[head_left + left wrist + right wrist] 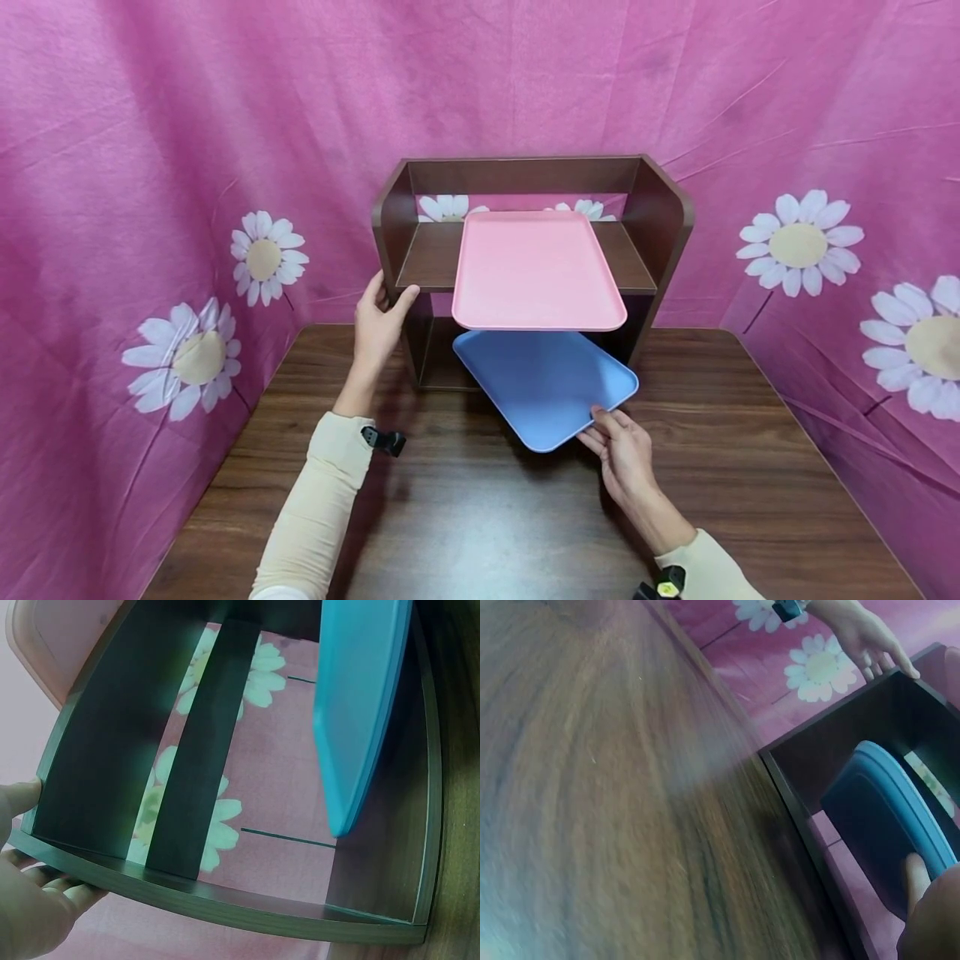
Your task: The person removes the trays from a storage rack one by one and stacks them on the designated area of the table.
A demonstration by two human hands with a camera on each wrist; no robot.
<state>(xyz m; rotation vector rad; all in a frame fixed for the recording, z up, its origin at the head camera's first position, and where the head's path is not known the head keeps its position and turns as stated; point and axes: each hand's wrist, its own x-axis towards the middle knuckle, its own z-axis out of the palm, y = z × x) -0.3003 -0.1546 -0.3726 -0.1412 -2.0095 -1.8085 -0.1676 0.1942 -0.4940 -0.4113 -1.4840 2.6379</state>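
Note:
A blue tray (551, 383) juts at an angle from the lower compartment of a dark brown two-tier shelf (525, 177), its near corner out over the table. My right hand (626, 458) pinches the tray's near right edge, thumb on top and fingers beneath. In the left wrist view the blue tray (360, 705) is partly inside the compartment, above its floor. My left hand (377, 325) grips the shelf's left side panel, with the thumb at the front edge and fingers on the outer face. On the upper tier lies a pink tray (536, 271), its front overhanging the shelf.
The shelf stands toward the back of a brown wood-grain table (465, 517). Behind and at both sides hangs a pink curtain (322, 100) printed with large white daisies. The pink tray's overhang hides part of the lower opening and the blue tray's rear.

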